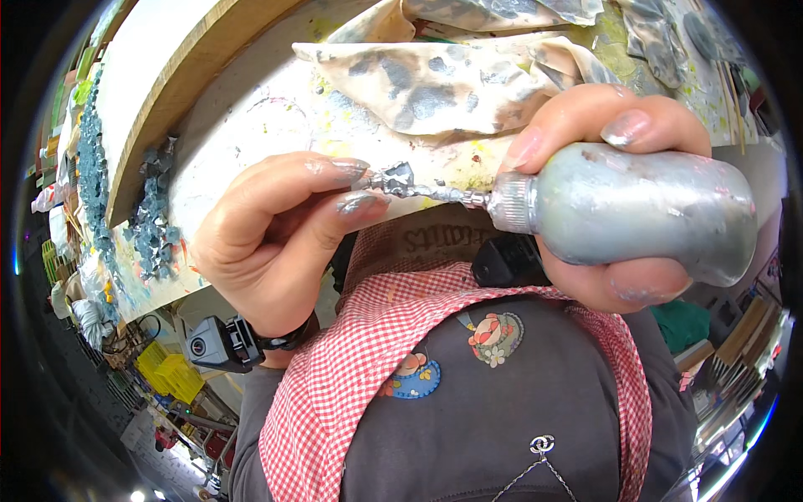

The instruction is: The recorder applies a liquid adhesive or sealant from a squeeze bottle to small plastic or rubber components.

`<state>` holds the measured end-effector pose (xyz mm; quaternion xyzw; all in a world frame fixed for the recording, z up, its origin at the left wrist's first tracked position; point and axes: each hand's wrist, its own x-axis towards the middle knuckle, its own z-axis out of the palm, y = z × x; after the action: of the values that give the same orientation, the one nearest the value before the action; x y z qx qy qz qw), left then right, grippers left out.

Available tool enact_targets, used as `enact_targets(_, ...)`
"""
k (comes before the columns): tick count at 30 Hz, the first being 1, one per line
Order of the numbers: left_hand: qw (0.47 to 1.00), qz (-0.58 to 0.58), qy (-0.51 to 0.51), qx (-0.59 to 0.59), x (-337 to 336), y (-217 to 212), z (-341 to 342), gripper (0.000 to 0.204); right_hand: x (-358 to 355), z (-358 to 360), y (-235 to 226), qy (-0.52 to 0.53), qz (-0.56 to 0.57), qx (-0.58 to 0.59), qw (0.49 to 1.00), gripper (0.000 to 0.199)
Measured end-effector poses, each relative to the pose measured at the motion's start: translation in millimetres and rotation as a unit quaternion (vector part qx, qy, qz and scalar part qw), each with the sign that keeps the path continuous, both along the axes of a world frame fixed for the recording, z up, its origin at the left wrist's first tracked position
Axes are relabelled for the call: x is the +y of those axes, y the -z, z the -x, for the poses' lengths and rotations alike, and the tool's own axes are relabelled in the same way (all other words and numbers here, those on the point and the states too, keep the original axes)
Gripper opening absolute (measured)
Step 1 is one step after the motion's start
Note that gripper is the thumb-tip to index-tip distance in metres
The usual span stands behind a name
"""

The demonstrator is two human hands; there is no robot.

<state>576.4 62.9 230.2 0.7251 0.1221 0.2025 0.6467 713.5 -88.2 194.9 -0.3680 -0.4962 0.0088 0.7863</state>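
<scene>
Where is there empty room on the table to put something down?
The paint-flecked white tabletop looks free between the wooden strip and the spotted cloth, beyond the left hand. It's crowded at left, with blue-grey pieces along the strip.

Bright light washed the paint-spattered white tabletop (251, 109) beyond the left hand (268, 226); a yellow plastic basket (173, 372) stood left of its wrist.

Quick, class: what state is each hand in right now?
Left hand: closed in a pinch, holding a small grey piece.
Right hand: closed around a greyish bottle, its nozzle pointing toward the left hand.
</scene>
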Motion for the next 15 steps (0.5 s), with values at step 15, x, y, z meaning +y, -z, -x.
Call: enact_targets(15,0.997,-0.074,0.019,-0.011,-6.0,4.2,-2.4,0.026,-2.8,-7.9,8.4,-0.015,-0.009,-0.036,0.999,0.065)
